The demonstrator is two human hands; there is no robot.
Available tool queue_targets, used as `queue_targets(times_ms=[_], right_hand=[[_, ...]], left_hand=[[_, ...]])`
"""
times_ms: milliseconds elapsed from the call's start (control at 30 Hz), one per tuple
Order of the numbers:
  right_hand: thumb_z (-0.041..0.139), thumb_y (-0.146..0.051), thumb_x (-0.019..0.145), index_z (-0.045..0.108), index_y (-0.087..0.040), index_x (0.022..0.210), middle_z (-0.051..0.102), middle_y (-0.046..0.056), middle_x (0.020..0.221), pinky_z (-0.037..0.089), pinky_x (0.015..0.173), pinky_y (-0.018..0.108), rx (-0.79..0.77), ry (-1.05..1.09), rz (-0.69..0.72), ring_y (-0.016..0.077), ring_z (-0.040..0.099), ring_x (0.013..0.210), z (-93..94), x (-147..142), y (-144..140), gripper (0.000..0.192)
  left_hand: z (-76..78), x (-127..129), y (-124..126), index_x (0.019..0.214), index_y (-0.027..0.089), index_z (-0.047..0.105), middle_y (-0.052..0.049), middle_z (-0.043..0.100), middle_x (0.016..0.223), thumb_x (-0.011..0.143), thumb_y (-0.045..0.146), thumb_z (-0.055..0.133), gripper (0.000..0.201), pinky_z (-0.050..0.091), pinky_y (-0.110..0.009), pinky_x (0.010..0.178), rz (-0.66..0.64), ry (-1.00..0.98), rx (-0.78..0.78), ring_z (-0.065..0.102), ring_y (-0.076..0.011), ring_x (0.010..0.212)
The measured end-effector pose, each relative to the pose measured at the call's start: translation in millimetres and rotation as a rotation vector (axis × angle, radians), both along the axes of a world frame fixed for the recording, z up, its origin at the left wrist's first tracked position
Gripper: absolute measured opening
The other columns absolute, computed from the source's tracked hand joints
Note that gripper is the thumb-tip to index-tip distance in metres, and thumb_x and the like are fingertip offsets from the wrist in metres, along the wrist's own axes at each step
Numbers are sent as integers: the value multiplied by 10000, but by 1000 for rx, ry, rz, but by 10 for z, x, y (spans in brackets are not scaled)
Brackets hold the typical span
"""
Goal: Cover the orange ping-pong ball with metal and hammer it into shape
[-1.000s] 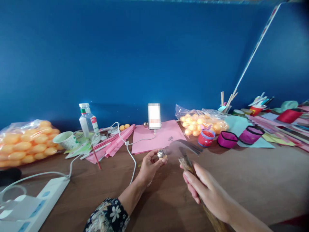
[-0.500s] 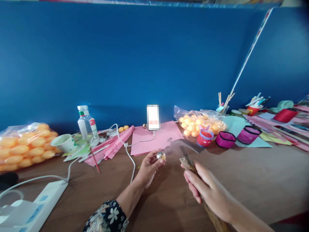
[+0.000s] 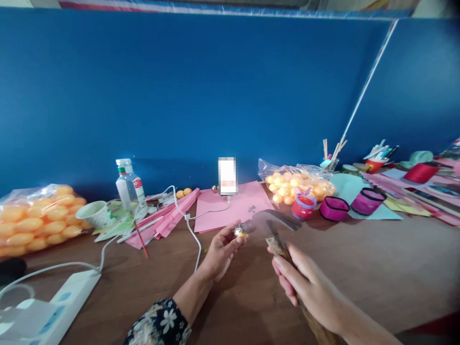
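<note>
Between the fingertips of my left hand (image 3: 221, 251) is a small shiny silver ball (image 3: 238, 230), with a yellowish patch at its lower right that I cannot make out. My right hand (image 3: 300, 270) is wrapped round the wooden handle of a claw hammer (image 3: 277, 245). The hammer's metal head lies beside the ball, its face pointing left and its claw to the right; whether the two touch is hard to tell. Behind both hands lies a pink sheet of paper (image 3: 212, 213) with a few small dark bits on it.
A phone (image 3: 227, 176) stands on the pink paper, its white cable (image 3: 194, 235) trailing forward. Bags of orange balls lie left (image 3: 39, 218) and right (image 3: 287, 184). A clear bottle (image 3: 129, 187), paper cup (image 3: 94, 214) and power strip (image 3: 64, 302) stand left; purple fabric rings (image 3: 334, 209) sit right.
Both hands keep their hold, with the ball and hammer almost where they were. The hammer head has shifted very slightly; the view has tilted a little upward.
</note>
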State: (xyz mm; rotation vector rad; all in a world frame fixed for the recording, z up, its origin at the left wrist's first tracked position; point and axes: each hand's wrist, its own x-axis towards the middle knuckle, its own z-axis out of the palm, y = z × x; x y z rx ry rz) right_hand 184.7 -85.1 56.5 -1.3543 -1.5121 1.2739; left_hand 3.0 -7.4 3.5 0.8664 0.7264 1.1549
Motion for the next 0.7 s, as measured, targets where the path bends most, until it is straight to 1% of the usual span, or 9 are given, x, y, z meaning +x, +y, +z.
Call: queue_targets(times_ms=[100,233,300,433,567,700], right_hand=[[335,-442,888,463,-183,888,416,-62,559,353,425,189,-17,-24,26,63,376,429,-12,0,-1,289],[332,-454,886,463,-186,876,425,-57,573,365,445,190,13,-17,-1,67,388,450,0,2,-12,298],[338,-459,882,461,-186,864,424,-56,579,361,439,189,14,-6,-17,68,386,449,-2,0,-10,300],[343,-455,882,467,-182,899,420,-55,575,354,428,190,-13,11,6,67,370,433,-6,4,3,300],[355,-465,874,467,-189,896,438,-46,615,355,431,192,15,47,-45,65,378,440,0,15,2,299],[349,-461,877,473,-179,876,408,-62,545,349,424,192,-14,16,-11,66,374,417,-21,8,-4,308]], left_hand=[[-6,1,-1,1135,191,551,-45,670,811,663,186,694,493,398,-205,651,-18,17,-13,584,-107,738],[-7,-6,8,1089,197,572,-48,665,877,652,174,703,457,408,-226,731,-1,-29,-18,598,-127,815],[-2,-8,10,1099,200,565,-51,667,878,655,187,701,464,412,-241,753,-2,-41,-12,604,-131,812],[2,-3,7,1123,189,553,-65,667,886,683,217,678,458,423,-264,769,-32,-35,-12,604,-137,807],[7,8,1,1154,203,536,-59,665,906,691,236,669,482,420,-271,800,-27,-87,-5,599,-139,845],[28,16,-10,1161,198,535,-59,677,876,666,233,693,521,415,-266,808,-32,-70,-40,611,-139,826]])
